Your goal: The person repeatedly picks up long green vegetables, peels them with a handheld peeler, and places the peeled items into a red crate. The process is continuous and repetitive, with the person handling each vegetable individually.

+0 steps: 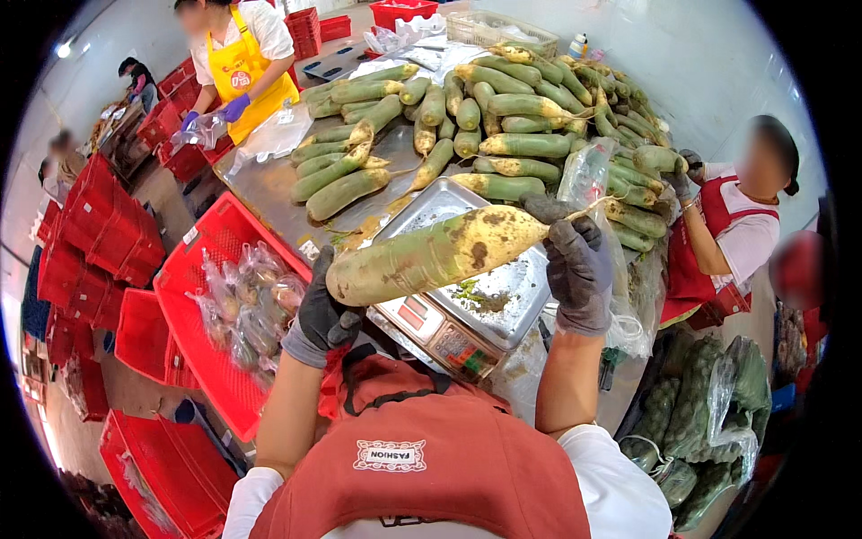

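Observation:
A large green radish [409, 256] with a pale yellow, dirt-spotted root end is held level across my front. My left hand [319, 314], in a dark grey glove, grips its thick green end. My right hand [576, 260], gloved alike, closes round the thin root tip. Just beneath the radish stands a weighing scale [458, 346] with a steel tray [519, 328]; soil and bits of green leaf lie on the tray. The radish hides part of the tray.
Many green radishes [525, 144] are heaped on the metal table [269, 198]. At my left, a red crate [211, 346] holds bagged produce [251, 301]. Clear plastic bags [588, 175] lie at right. Co-workers stand at upper left, in a yellow apron [247, 76], and at right, holding a radish [660, 160].

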`<state>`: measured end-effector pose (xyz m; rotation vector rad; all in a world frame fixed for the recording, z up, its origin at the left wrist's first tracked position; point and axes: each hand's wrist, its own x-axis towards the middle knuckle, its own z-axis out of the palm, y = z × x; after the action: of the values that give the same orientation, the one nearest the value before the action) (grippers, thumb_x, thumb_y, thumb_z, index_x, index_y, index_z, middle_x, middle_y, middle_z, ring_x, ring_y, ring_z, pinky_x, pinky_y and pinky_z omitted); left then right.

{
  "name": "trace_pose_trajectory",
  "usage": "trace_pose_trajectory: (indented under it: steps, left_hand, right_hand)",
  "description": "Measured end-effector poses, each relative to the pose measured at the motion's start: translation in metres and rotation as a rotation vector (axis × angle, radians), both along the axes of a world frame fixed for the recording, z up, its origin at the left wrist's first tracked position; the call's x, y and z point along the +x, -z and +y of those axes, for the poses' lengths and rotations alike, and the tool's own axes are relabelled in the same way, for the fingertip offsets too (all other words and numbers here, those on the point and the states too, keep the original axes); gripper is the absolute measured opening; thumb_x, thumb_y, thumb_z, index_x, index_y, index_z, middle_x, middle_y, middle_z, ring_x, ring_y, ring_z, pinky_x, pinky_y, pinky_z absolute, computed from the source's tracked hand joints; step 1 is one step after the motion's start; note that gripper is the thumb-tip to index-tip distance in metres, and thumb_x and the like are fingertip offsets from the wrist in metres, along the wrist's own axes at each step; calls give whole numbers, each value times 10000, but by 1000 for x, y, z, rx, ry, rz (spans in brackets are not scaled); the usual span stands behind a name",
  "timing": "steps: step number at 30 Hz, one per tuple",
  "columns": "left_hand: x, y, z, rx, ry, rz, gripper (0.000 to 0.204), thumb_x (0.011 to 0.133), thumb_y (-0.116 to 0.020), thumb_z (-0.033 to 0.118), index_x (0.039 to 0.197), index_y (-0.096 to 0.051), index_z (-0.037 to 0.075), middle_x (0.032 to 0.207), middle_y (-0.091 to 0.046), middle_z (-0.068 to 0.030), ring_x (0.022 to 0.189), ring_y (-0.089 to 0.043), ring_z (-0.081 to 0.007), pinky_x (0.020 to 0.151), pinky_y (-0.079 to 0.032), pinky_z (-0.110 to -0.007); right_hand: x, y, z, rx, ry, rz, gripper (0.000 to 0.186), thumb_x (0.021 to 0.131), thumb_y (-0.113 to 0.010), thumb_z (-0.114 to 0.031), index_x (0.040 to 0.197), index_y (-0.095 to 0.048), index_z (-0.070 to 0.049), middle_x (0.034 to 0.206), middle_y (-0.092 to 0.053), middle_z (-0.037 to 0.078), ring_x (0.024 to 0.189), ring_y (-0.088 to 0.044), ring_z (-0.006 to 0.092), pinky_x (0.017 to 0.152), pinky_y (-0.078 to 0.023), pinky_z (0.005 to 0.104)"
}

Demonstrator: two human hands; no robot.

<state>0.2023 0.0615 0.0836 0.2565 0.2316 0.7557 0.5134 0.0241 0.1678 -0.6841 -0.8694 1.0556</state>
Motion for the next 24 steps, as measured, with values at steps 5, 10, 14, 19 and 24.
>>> trace_pose_trajectory:
  steps: [5, 10, 14, 19, 24]
  left_hand:
    - [14, 11, -4, 218, -96, 248, 386, 890, -414, 320, 1136, -480, 29, 807, -626, -121, 561, -590, -186, 467, -490, -272]
    - [23, 7, -12, 559, -301, 653, 307, 891, -437, 215, 1135, -483, 34, 863, -616, -111, 663, -594, -165, 573, -501, -261]
    - [11, 21, -10, 338, -214, 428, 511, 874, -373, 467, 1171, -455, 59, 895, -613, -134, 607, -599, -210, 430, -483, -291]
    - [20, 3, -15, -139, -234, 15, 685, 821, -325, 628, 1215, -408, 74, 939, -607, -154, 582, -602, -252, 338, -444, -300]
    - [13, 15, -14, 75, -134, -195, 641, 834, -393, 554, 1250, -383, 66, 1130, -545, -139, 881, -602, -290, 611, -535, -371]
  right_hand:
    - [-13, -11, 5, 122, -125, 62, 354, 716, -623, -60, 1037, -561, 74, 1041, -584, 142, 939, -566, 209, 839, -433, 294]
    - [-12, -5, 12, 132, -81, 12, 241, 814, -550, -126, 983, -598, 39, 1160, -518, 165, 1041, -530, 267, 912, -401, 391]
    - [-16, -3, 11, 107, -18, -75, 267, 838, -535, -163, 1009, -581, 36, 1151, -527, 160, 1020, -544, 254, 867, -440, 385]
    - [-33, -10, -1, -18, 36, -167, 362, 904, -435, -265, 1089, -531, 30, 1124, -541, 160, 927, -592, 224, 616, -538, 323]
    - [-42, -14, -5, 42, 24, -156, 418, 910, -408, -282, 1156, -479, 48, 1117, -545, 158, 928, -590, 216, 678, -530, 331]
